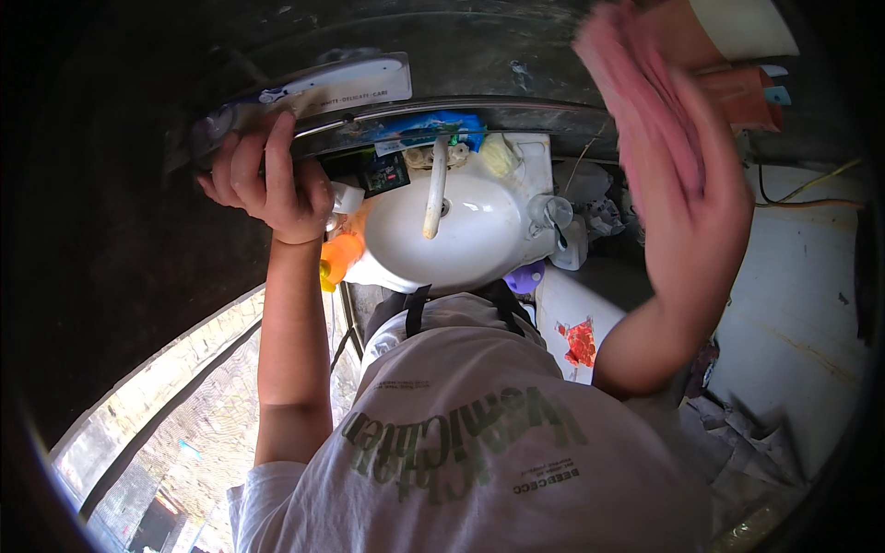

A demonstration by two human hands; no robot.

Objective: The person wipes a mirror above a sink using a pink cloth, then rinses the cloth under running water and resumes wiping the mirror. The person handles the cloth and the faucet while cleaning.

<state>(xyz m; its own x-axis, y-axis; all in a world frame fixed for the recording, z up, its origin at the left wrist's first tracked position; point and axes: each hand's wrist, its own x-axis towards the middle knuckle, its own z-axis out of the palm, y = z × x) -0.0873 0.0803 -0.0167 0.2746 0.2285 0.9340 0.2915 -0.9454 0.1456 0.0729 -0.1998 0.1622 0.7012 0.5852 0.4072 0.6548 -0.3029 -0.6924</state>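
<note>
My left hand point(266, 183) is raised at the upper left with its fingers curled. It is beside a long pale toothpaste-like pack point(356, 83) that bears printing, and near a thin metal rail point(325, 126). Whether it grips either one cannot be made out. At the upper right, my right hand point(681, 166) is shut on a folded pink cloth point(639, 90), held up and slightly blurred. Below and between both hands lies a white oval washbasin point(442, 259) with a whitish spout point(435, 190) reaching over it.
Around the basin are a blue packet point(463, 130), an orange bottle point(341, 256), a clear cup point(551, 209) and a purple container point(527, 276). Orange holders point(740, 97) hang at the upper right. A white panel point(795, 276) stands at the right, mesh point(200, 428) at lower left.
</note>
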